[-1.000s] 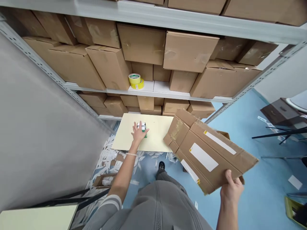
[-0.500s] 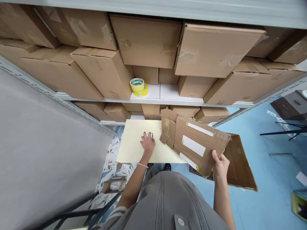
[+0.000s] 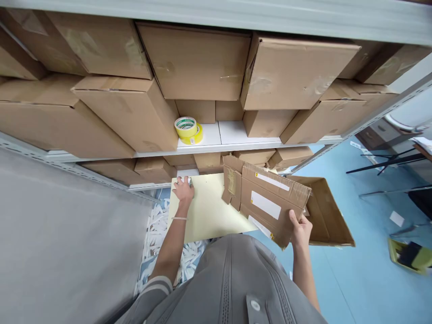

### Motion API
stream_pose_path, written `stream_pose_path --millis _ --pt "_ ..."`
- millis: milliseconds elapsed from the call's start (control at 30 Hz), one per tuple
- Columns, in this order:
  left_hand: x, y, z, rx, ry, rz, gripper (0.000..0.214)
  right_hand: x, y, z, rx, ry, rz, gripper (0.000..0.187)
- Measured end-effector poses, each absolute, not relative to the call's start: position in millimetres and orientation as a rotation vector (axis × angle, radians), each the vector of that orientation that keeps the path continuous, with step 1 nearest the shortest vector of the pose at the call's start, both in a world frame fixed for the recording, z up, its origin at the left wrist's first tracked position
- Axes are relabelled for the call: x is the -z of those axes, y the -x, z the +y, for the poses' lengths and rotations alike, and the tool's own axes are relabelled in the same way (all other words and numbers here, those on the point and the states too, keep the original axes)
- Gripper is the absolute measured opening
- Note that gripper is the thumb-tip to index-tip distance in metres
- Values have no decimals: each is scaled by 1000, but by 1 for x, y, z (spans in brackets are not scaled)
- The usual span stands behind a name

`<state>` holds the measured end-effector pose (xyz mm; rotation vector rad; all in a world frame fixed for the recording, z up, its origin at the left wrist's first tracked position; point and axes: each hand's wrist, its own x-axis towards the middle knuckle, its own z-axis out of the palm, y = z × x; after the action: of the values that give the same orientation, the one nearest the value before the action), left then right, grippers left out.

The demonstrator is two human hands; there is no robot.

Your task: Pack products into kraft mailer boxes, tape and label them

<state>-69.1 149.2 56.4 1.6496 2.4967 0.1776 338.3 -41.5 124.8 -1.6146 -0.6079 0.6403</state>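
My right hand (image 3: 301,228) grips the lower right edge of a flattened cardboard piece (image 3: 248,186), thumb on top. Three white labels with small yellow marks are stuck on it, and torn flaps stick out at its left end. My left hand (image 3: 184,189) is at the far left corner of a pale yellow board (image 3: 205,211), fingers curled over a small whitish object with a dark edge. The fingers cover most of that object, so its kind cannot be told. The cardboard overlaps the board's right side.
A metal shelf (image 3: 236,146) ahead bears several cardboard boxes (image 3: 195,63) and tape rolls (image 3: 186,128). An open carton (image 3: 326,211) stands at the right. Paper strips (image 3: 158,229) litter the floor by the grey wall (image 3: 67,234). A yellow-green bin (image 3: 403,254) is far right.
My left hand has moved left and away from me to the board's far left corner, with the small object. My right hand still holds the cardboard. The camera view has shifted.
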Motion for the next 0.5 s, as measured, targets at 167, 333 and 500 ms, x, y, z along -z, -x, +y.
stream_pose_path --millis 167,333,500 --pt "-45 79 149 -174 -1597 2511 44 -124 -330 -39 -646 1611 -590 51" --pt "-46 79 141 -283 -1600 2477 52 -130 -332 -32 -656 1598 -621 50" --pt "-64 79 135 -539 -1536 2397 81 -137 -334 -22 -659 1604 -723 46"
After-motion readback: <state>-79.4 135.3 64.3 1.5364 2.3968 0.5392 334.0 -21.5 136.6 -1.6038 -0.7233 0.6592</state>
